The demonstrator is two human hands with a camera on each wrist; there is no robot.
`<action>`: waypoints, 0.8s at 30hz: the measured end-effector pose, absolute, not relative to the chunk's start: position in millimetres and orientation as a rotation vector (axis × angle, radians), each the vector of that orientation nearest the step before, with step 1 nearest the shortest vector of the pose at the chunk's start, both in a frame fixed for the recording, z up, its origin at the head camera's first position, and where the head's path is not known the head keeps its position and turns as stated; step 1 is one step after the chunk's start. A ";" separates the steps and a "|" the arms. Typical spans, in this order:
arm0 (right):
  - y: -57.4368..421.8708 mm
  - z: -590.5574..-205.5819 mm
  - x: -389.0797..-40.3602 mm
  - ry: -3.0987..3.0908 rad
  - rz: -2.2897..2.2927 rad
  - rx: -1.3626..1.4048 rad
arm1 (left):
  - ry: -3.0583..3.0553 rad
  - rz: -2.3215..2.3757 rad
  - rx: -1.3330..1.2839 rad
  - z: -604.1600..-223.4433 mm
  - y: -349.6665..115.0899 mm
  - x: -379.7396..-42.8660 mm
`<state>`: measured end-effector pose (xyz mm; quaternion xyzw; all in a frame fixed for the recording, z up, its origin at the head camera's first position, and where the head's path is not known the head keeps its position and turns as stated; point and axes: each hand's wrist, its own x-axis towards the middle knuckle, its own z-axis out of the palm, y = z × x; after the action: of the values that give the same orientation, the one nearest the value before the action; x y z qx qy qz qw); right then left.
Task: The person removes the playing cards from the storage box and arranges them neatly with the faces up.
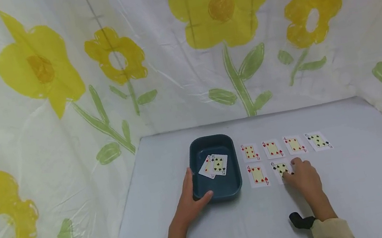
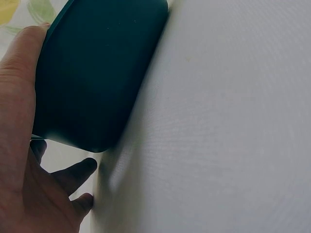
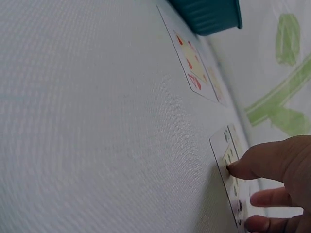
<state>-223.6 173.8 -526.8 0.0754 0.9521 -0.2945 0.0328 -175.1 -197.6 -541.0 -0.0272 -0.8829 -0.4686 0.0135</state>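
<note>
A dark teal tray [image 1: 235, 187] stands on the table with two overlapping playing cards [image 1: 218, 165] in it, a black-suited one partly covering a red-suited one. My left hand [image 1: 190, 207] rests against the tray's near left corner, thumb at the front rim and fingers spread along the side. To the right of the tray, my right hand [image 1: 305, 178] is over a black-suited card [image 1: 278, 166] in the nearer row. Its thumb touches that card's face, and the other fingers are near the card's right side. The card appears to lie flat, partly hidden by the hand.
Beside that card lies a red four of hearts [image 1: 258, 176]. The farther row holds several face-up cards: red ones [image 1: 250, 153] at the left and a black one [image 1: 318, 141] at the right end. A white curtain [image 1: 172, 97] with painted yellow flowers hangs behind the white table [image 1: 377, 189].
</note>
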 end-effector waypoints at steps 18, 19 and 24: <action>185.2 -521.2 -232.5 2.816 -0.974 0.214 | -2.745 -1.461 -0.061 -538.5 -196.7 -175.2; 186.0 -520.7 -232.5 2.809 -0.974 0.221 | -2.748 -1.464 -0.059 -539.0 -196.6 -175.0; 186.5 -515.5 -232.8 2.802 -0.979 0.225 | -2.750 -1.467 -0.059 -540.0 -196.5 -173.8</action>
<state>-232.8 186.5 -515.5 0.0752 0.9381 -0.3278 0.0826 -173.8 -196.5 -540.0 -0.0188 -0.8821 -0.4705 0.0120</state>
